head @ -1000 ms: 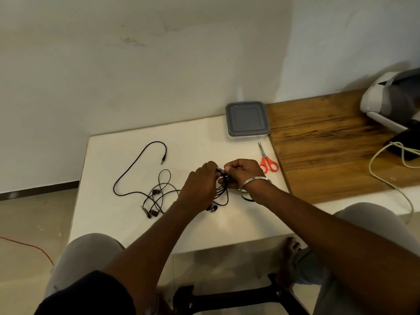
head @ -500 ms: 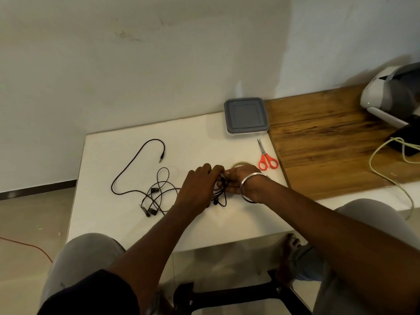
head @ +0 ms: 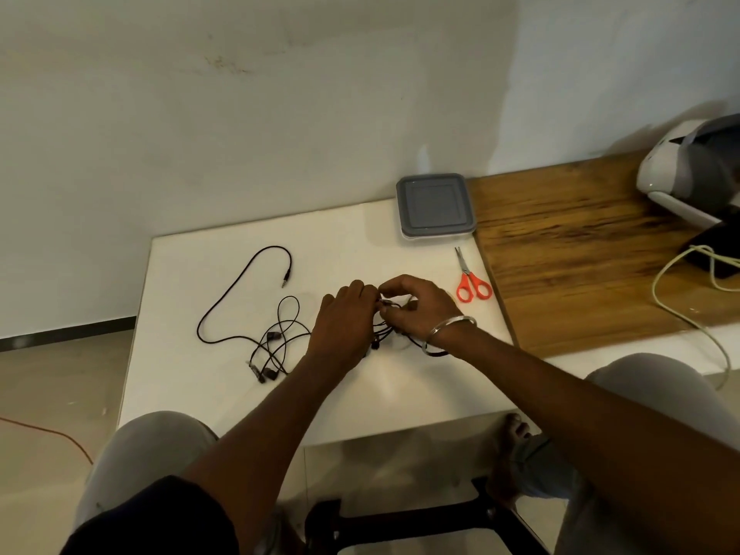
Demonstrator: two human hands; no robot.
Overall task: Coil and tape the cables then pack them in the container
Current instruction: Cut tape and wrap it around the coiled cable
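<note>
Head view showed you mid-coil: left of the scissors (head: pixel 473 283), your left hand (head: pixel 345 316) and right hand (head: pixel 418 308) both pinched the black cable bundle (head: pixel 383 329); next, you likely needed tape.

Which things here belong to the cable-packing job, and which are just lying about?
Job: coil gripped by left hand and right hand; loose cables; scissors; lidded container.
Lying about: white device; pale cable; wooden board.
</note>
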